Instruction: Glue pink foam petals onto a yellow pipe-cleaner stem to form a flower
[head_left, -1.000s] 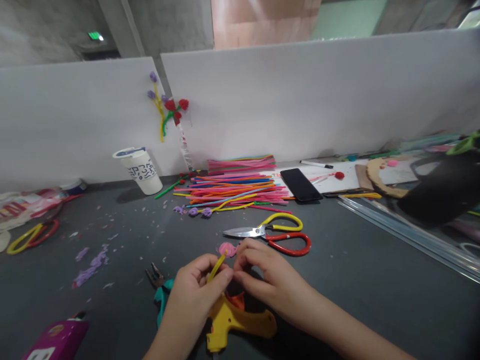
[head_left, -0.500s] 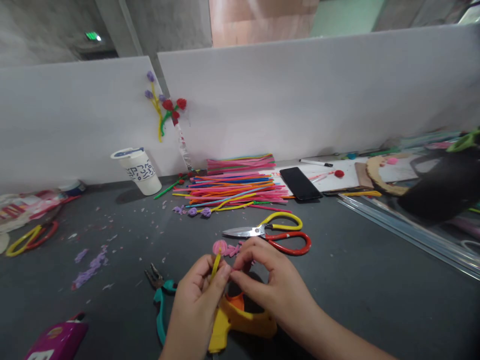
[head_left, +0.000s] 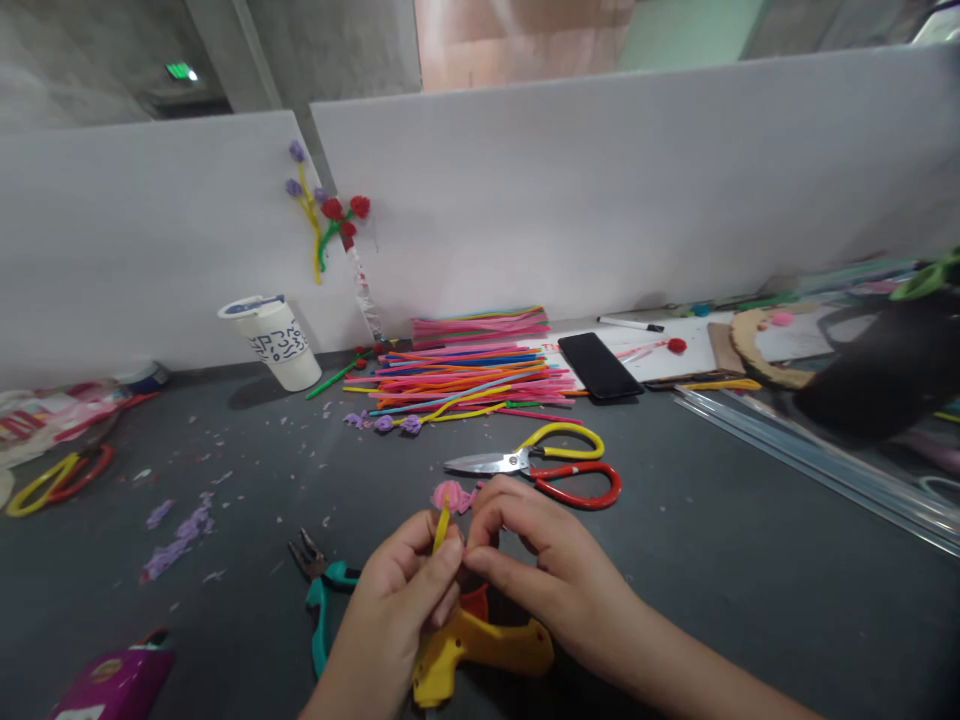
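My left hand (head_left: 411, 590) pinches a yellow pipe-cleaner stem (head_left: 442, 528) topped by a round pink flower head (head_left: 448, 496). Beside it, my right hand (head_left: 536, 565) is closed, thumb against forefinger, on a tiny pinkish bit mostly hidden by the fingertips; I cannot make out what it is. Both sets of fingertips nearly touch. Beneath the hands lies a yellow glue gun (head_left: 487, 648). Scissors (head_left: 540, 463) with one yellow and one red handle lie just beyond. To the left, partly behind my wrist, are teal-handled pliers (head_left: 321, 590).
Bundles of coloured pipe cleaners (head_left: 465, 380) lie ahead, near a black phone (head_left: 598, 365) and a white cup (head_left: 277, 340). Purple fuzzy pieces (head_left: 184, 535) are scattered left. Clear rods (head_left: 817, 470) and a dark pot (head_left: 885, 370) stand right; a magenta box (head_left: 116, 680) sits front left.
The pink flower head and yellow stem have shifted slightly right and tilted in my left hand. Both hands stay close together; the things on the table have kept their places.
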